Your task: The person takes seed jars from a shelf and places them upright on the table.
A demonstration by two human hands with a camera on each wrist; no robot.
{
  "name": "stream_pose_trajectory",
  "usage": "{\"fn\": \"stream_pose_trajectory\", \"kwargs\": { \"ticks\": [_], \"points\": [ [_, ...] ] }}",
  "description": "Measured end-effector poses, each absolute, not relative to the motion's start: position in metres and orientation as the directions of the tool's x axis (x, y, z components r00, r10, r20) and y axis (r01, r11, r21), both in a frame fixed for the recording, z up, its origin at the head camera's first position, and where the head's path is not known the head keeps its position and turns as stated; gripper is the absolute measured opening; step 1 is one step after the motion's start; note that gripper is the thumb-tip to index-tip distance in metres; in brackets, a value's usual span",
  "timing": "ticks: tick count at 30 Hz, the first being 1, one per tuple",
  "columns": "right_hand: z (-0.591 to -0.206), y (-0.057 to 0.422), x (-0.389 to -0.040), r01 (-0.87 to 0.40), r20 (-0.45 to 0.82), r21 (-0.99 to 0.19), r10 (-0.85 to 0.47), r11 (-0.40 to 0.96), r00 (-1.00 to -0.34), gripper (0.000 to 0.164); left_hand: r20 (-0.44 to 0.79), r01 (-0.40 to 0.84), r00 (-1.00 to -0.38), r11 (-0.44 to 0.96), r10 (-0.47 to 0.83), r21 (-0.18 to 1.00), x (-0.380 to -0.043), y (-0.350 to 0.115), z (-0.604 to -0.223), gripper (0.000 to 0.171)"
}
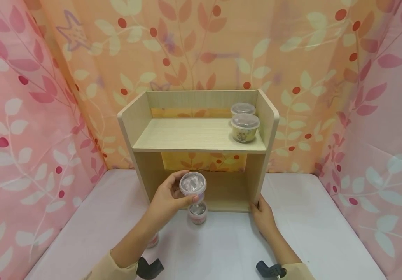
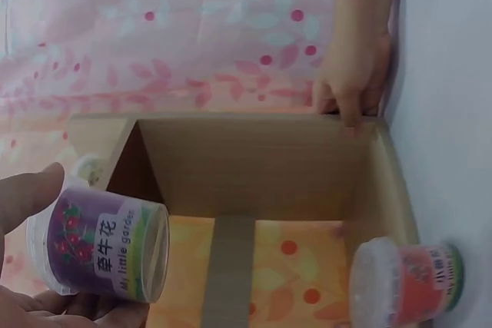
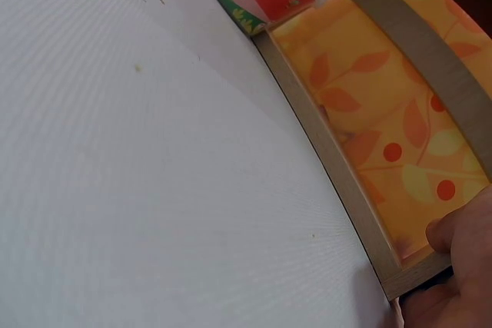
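Note:
My left hand (image 1: 166, 196) grips a small lidded plastic cup with a purple label (image 2: 100, 243), thumb on one side and fingers on the other. The cup is held up in front of the lower opening of a pale wooden two-tier shelf (image 1: 187, 134). Below it, a lidded cup with a red label (image 1: 198, 216) stands on the table at the shelf's front edge. My right hand (image 1: 264, 219) holds the shelf's right side panel near its lower front corner. In the right wrist view, the thumb (image 3: 453, 232) lies over that panel's edge.
Two lidded tubs, a front one (image 1: 245, 130) and a back one (image 1: 243, 108), stand at the right end of the upper tier. Another cup (image 1: 153, 241) is partly hidden by my left forearm. Patterned curtains (image 1: 201, 46) enclose the white table (image 1: 306, 233).

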State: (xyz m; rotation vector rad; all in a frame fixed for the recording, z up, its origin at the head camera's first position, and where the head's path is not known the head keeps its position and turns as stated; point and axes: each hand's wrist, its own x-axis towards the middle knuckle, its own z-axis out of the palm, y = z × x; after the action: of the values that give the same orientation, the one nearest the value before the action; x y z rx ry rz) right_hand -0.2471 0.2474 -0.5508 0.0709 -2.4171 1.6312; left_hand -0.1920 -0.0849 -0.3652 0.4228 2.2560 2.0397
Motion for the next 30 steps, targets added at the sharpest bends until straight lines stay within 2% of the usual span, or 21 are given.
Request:
{"fn": "stream_pose_trajectory", "kwargs": {
  "ticks": [15, 30],
  "points": [
    [-0.543, 0.247, -0.246, -0.175, 0.223, -0.910, 0.086, 0.377, -0.971, 0.053, 0.089, 0.116, -0.970, 0.111, 0.226, 0.987, -0.179, -0.084, -0.410, 0.088],
    [-0.550, 0.247, -0.247, -0.152, 0.194, -0.916, 0.079, 0.371, -0.978, 0.058, 0.058, 0.088, -0.976, 0.139, 0.210, 0.986, -0.169, -0.086, -0.468, 0.082]
  ]
}}
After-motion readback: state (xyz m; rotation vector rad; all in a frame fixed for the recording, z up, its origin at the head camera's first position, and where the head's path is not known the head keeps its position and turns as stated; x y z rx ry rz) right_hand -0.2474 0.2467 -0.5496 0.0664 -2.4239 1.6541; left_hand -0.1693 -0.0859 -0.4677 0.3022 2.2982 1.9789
